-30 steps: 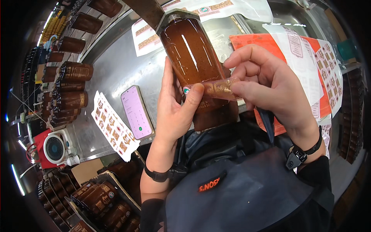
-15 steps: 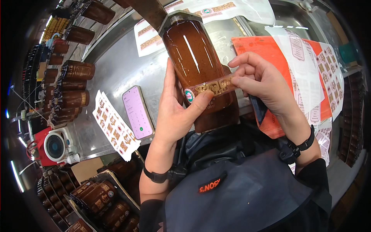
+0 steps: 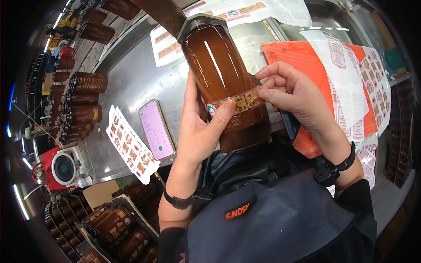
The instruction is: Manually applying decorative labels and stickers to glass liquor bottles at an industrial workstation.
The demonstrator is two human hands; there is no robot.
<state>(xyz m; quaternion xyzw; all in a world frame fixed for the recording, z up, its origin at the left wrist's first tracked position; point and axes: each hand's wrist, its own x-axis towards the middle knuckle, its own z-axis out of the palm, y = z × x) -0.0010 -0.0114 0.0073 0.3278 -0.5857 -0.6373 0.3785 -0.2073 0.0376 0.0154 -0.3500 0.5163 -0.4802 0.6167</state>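
Observation:
A clear jar (image 3: pixel 219 61) filled with something dark brown lies tilted in front of me, its far end against an angular metal holder (image 3: pixel 203 19). My left hand (image 3: pixel 197 131) wraps the jar's left side, with the thumb pressing a label strip against it. That label (image 3: pixel 246 100) is see-through with gold patterns and a round green and red mark, and runs across the jar's near part. At its right end, my right hand (image 3: pixel 294 96) pinches the strip between thumb and forefinger; the other fingers are curled. The jar's underside is hidden.
Left on the metal table are a phone (image 3: pixel 156 129) and a label sheet (image 3: pixel 129 144). An orange folder (image 3: pixel 302 65) with more sheets lies right. Filled jars (image 3: pixel 85 113) line the left edge; a crate (image 3: pixel 127 201) of labelled jars stands lower left, below a small fan (image 3: pixel 65 168).
My left thumb has slid up onto the label and partly covers its round mark. My right hand has shifted slightly left, still pinching the strip's end.

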